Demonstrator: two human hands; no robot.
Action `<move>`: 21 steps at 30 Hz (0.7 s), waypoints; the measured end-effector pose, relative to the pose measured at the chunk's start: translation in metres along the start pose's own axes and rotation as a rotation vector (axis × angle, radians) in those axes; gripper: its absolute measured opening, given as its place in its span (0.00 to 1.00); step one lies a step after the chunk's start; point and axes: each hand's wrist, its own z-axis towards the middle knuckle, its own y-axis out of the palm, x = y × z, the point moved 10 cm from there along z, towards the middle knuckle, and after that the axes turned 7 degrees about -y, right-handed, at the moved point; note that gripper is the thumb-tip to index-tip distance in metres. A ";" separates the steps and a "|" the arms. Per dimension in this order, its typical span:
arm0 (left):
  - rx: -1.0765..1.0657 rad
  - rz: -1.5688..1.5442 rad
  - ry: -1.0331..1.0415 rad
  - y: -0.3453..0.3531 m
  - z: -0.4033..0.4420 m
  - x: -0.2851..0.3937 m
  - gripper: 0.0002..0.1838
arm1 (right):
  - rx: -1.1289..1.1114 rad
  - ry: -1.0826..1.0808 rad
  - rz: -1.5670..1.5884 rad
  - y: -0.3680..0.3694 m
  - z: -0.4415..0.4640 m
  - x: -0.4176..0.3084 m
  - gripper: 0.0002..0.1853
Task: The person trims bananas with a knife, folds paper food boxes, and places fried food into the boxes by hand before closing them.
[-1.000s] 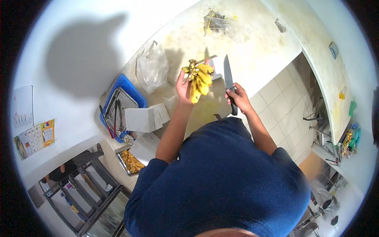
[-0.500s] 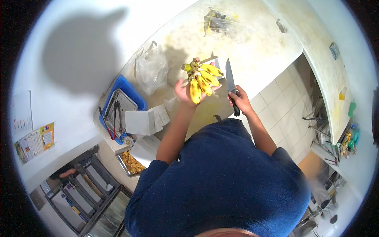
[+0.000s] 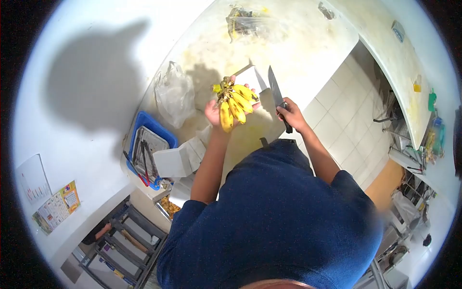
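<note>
— While our left hand is spread palm-up under a bunch of bananas, our right hand is wrapped round the black handle of a knife, blade pointing away from us and apart from the fruit.

— Cool, so where have we got the bunch?

— Above the table, a few of our left fingertips poking out past the fruit. Both our forearms reach forward.

— Any containers near us?

— Left of our left arm there's a white box; we can't tell what's inside. Beyond it, a blue tub holds a metal tray and a red-handled tool. Closer in, we've got golden-brown pieces in a metal pan, partly hidden.

— Bags?

— One clear plastic bag past the tub, plus a farther bag with something dark in it.
</note>
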 end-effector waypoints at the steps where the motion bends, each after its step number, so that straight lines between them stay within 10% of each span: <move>1: 0.005 -0.021 0.001 -0.001 0.000 0.001 0.54 | -0.021 -0.021 0.020 0.005 0.002 -0.005 0.06; 6: 0.081 0.004 0.019 0.001 -0.004 0.003 0.54 | 0.076 -0.188 -0.027 0.021 -0.001 -0.045 0.11; 11: 0.089 0.044 0.095 -0.007 -0.009 0.008 0.31 | 0.064 -0.363 -0.243 0.037 -0.008 -0.109 0.12; 21: 0.185 0.061 0.229 -0.007 -0.021 0.016 0.30 | -0.052 -0.579 -0.620 0.067 -0.028 -0.153 0.11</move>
